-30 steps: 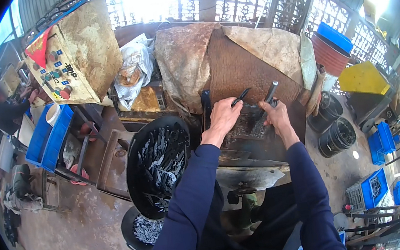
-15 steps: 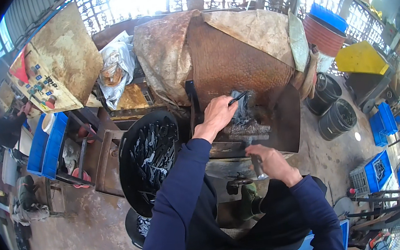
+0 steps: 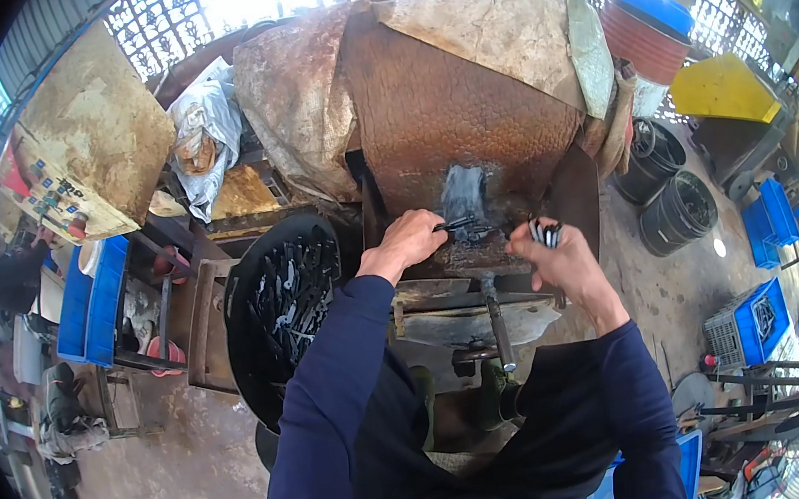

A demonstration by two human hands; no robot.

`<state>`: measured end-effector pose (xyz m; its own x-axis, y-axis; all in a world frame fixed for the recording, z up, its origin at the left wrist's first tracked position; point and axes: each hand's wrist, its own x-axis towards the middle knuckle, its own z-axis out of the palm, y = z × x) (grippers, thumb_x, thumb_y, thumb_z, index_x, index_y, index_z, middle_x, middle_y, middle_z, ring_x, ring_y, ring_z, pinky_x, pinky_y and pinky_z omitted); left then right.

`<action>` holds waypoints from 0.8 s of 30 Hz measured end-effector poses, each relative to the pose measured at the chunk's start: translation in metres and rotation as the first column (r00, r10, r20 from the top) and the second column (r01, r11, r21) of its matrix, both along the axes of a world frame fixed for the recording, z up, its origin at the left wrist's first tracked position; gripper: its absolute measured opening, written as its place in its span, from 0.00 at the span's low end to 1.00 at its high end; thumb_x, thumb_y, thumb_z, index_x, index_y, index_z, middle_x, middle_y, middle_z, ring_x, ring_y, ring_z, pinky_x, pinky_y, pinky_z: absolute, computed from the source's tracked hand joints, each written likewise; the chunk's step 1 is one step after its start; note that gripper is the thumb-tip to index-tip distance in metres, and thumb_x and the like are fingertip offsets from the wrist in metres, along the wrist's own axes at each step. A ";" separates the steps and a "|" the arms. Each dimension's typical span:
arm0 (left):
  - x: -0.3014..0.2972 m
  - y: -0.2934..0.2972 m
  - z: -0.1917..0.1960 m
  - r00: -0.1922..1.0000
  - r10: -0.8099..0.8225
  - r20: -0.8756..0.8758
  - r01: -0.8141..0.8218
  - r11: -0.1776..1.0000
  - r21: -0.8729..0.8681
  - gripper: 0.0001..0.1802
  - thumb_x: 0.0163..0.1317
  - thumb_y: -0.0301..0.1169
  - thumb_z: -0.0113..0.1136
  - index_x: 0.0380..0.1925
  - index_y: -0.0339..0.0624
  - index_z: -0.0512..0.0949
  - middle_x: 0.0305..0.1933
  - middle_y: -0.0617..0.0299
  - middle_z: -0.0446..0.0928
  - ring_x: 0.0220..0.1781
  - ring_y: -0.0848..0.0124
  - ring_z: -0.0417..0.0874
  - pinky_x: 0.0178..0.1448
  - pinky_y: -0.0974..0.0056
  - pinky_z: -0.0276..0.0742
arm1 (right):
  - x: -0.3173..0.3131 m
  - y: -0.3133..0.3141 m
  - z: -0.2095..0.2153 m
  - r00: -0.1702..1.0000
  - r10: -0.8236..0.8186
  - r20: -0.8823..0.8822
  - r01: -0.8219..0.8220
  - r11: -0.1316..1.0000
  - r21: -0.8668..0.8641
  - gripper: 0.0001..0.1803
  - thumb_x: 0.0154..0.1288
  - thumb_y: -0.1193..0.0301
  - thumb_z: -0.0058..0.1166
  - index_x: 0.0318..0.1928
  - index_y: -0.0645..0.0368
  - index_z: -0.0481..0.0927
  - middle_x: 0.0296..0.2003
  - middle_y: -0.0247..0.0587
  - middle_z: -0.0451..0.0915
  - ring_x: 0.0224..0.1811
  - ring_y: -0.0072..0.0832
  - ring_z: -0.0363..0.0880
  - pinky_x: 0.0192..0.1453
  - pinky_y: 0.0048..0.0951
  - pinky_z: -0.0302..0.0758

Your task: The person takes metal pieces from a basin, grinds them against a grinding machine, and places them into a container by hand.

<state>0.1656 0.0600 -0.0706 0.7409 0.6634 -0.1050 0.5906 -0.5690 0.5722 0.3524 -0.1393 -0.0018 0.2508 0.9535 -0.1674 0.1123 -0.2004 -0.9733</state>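
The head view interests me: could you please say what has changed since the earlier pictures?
The right hand let go of the metal tool, which lies over the worktop's front edge, then moved forward and now holds several small pieces. The left hand still grips a dark piece; the black tub still stands to its left.

Daylight's pouring through lattice windows [image 3: 154,29] right of the grubby control cabinet [image 3: 101,127]; blurry wall [image 3: 37,65] behind it looks corrugated, stained floor [image 3: 147,475]'s below it.
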 end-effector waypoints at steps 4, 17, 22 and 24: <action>0.001 -0.007 -0.010 0.996 -0.004 0.089 -0.005 0.994 0.107 0.15 0.63 0.38 0.59 0.44 0.43 0.85 0.46 0.44 0.84 0.52 0.45 0.83 0.56 0.46 0.77 | 0.005 0.008 0.004 0.963 -0.159 -0.219 0.172 0.984 0.040 0.10 0.73 0.69 0.57 0.47 0.62 0.81 0.41 0.41 0.85 0.19 0.17 0.67 0.24 0.24 0.73; 0.019 -0.043 0.070 0.842 0.223 0.491 0.084 0.845 -0.528 0.15 0.73 0.37 0.57 0.44 0.36 0.84 0.26 0.68 0.80 0.22 0.83 0.68 0.27 0.71 0.61 | -0.004 0.038 -0.004 0.857 -0.237 -0.457 0.344 0.924 0.167 0.18 0.76 0.68 0.53 0.59 0.67 0.75 0.46 0.47 0.85 0.18 0.17 0.63 0.27 0.28 0.75; 0.021 -0.051 0.068 0.812 0.222 0.539 0.195 0.768 -0.610 0.17 0.72 0.40 0.58 0.46 0.37 0.84 0.29 0.68 0.81 0.22 0.83 0.62 0.26 0.73 0.56 | -0.009 0.041 -0.010 0.868 -0.168 -0.466 0.318 0.911 0.263 0.16 0.74 0.69 0.56 0.56 0.66 0.77 0.40 0.45 0.84 0.17 0.17 0.64 0.25 0.27 0.74; 0.022 -0.049 0.066 0.811 0.215 0.545 0.225 0.744 -0.629 0.17 0.71 0.40 0.59 0.47 0.36 0.83 0.30 0.67 0.82 0.22 0.84 0.62 0.26 0.73 0.56 | -0.009 0.044 -0.012 0.896 -0.163 -0.414 0.302 0.906 0.296 0.14 0.73 0.70 0.59 0.52 0.66 0.79 0.37 0.43 0.84 0.16 0.16 0.65 0.23 0.27 0.74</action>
<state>0.1873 0.0105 -0.0049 0.8069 0.5862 -0.0722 0.0413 0.0659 0.9970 0.3430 -0.0950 -0.0135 0.4575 0.8885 0.0345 -0.2783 0.1799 -0.9435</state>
